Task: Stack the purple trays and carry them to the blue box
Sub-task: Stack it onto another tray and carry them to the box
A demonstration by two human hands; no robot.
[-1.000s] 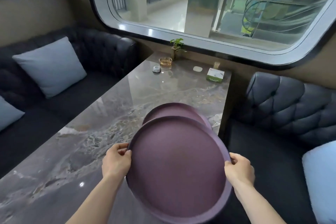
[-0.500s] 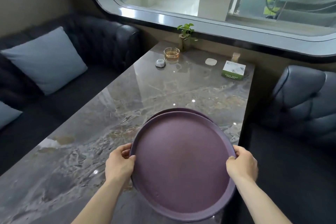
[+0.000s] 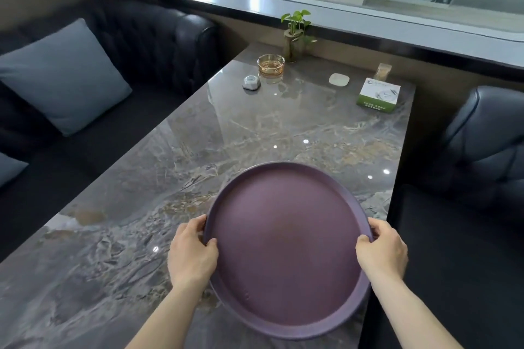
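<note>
A round purple tray (image 3: 286, 246) lies over the near right part of the marble table (image 3: 198, 156). It covers the second purple tray beneath it, which is hidden from view. My left hand (image 3: 191, 255) grips the tray's left rim, thumb on top. My right hand (image 3: 381, 252) grips the right rim the same way. No blue box is in view.
At the table's far end stand a glass ashtray (image 3: 270, 65), a small white gadget (image 3: 251, 83), a potted plant (image 3: 296, 34), a white coaster (image 3: 338, 79) and a green-white box (image 3: 378, 95). Dark sofas flank the table, the left one with a grey cushion (image 3: 63, 76).
The held tray has moved forward over the other tray until it covers it fully. The view has tilted down and come closer to the table.
</note>
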